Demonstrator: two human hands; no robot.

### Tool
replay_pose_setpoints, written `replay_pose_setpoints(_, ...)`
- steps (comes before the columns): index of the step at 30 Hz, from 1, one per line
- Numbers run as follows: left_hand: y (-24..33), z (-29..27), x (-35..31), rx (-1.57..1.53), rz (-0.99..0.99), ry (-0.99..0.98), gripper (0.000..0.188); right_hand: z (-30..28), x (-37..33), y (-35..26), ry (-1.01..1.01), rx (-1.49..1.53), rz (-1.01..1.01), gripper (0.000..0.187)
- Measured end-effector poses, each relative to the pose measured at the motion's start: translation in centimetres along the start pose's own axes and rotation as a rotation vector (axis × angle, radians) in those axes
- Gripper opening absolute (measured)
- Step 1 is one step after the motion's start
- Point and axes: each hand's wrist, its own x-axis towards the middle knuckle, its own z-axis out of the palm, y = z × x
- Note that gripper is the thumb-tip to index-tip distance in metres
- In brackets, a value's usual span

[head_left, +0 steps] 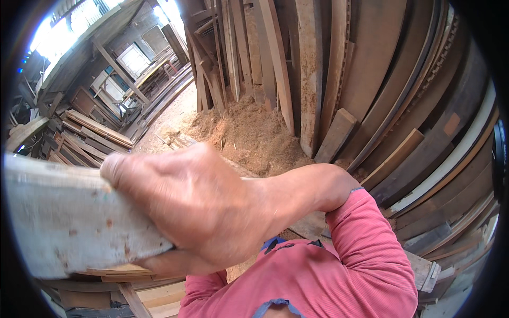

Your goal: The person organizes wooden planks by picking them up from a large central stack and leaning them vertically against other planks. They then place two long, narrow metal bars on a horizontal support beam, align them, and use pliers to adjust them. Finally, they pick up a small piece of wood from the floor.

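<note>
My right hand (196,209) is wrapped round the end of a thick, pale, weathered wooden board (85,222). Its thumb lies along the upper edge and its fingers curl at the lower edge. The board is held up close in front of me and runs off to the left, its broad face marked with small dark spots. From the right, my bent arm in a pink sleeve (371,244) reaches across to it. My left hand does not show; only a bit of the left sleeve (204,291) appears below the right hand.
Many planks (371,63) lean upright along the far and right sides. A heap of sawdust (254,135) lies at their feet. Stacked timber (95,132) is at the far left, and more boards (159,299) lie at the lower left. A short block (336,135) leans among the planks.
</note>
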Motion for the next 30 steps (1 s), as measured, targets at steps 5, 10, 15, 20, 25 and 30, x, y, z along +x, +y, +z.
replay_pose_setpoints(5,2.4,-5.6,-1.2,0.079,0.023,-0.009,0.071,7.6,-0.1,1.7,0.138,0.099,-0.145,0.070)
replay_pose_setpoints(10,1.1,-14.0,-1.8,0.117,-0.024,-0.030,0.065,15.9,-1.7,5.0,0.251,0.026,-0.201,0.041)
replay_pose_setpoints(15,-0.3,-27.3,-2.9,0.148,-0.010,-0.192,0.051,23.1,-0.9,9.7,0.258,0.124,-0.279,0.040)
replay_pose_setpoints(20,-1.4,-35.8,-4.3,0.179,-0.029,-0.401,0.047,28.8,-0.2,15.0,0.233,0.248,-0.305,0.038)
replay_pose_setpoints(25,-3.5,-37.3,-4.9,0.361,0.022,-0.040,0.047,33.3,0.2,19.6,0.265,0.317,-0.372,0.038)
replay_pose_setpoints(30,-6.1,-43.6,-3.5,0.381,-0.016,-0.180,0.041,35.6,0.4,24.9,0.260,0.380,-0.365,0.039)
